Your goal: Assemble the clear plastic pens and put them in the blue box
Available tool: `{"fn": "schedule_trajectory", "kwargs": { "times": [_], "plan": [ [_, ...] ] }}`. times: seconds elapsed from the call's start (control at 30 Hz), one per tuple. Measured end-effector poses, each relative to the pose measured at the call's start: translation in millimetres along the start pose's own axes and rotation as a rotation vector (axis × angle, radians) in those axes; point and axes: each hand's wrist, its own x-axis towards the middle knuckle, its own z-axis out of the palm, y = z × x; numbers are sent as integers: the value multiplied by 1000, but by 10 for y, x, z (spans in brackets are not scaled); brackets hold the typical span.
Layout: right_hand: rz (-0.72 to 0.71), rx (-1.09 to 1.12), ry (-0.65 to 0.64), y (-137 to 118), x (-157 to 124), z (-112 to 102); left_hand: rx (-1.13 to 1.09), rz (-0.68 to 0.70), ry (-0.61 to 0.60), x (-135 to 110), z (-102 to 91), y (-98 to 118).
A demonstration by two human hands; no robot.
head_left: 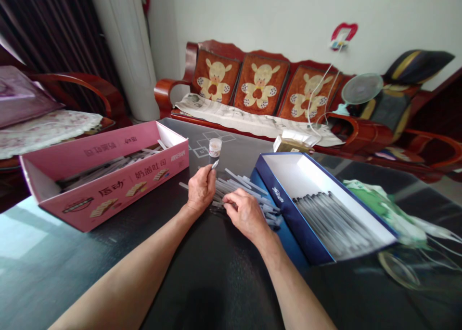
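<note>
My left hand [201, 188] is closed in a fist around a slim pen [215, 164], whose pale tip sticks out above the thumb. My right hand [247, 212] bends over a loose pile of translucent pen barrels [245, 181] on the dark table. Its thumb and fingers are pinched together low at the pile's near side; what lies between them is hidden. Right of this hand is a blue box [296, 224] with a white inside. Rows of clear pens with black ends [328, 219] lie side by side in it.
A long pink box [144, 180] holding more barrels stands at left on the dark table [216, 282]. A small white cup [215, 147] sits beyond my hands. Behind the blue box is a tissue pack [294, 143]; a green-white bag [384, 209] lies right. A wooden sofa [173, 89] stands behind.
</note>
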Motion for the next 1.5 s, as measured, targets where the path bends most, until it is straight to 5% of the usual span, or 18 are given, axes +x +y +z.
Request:
{"fn": "schedule_trajectory", "kwargs": {
  "times": [0.13,0.3,0.63,0.8,0.93,1.1,1.5],
  "plan": [
    [-65,-210,13,-62,-19,117,10,-114,52,61,-41,-36],
    [-114,-391,-22,-116,-33,210,-2,-101,18,43,-14,-56],
    [-89,-365,-12,-169,-29,224,13,-6,-32,-12,27,-33],
    [-38,32,255,-60,19,186,4,84,-81,-39,26,-2],
    [291,565,522,216,96,151,27,219,-271,-90,28,72],
    [559,1043,620,411,145,103,80,318,-431,-156,28,186],
    [506,1049,582,342,133,114,95,359,-511,-180,19,235]
  ]
}}
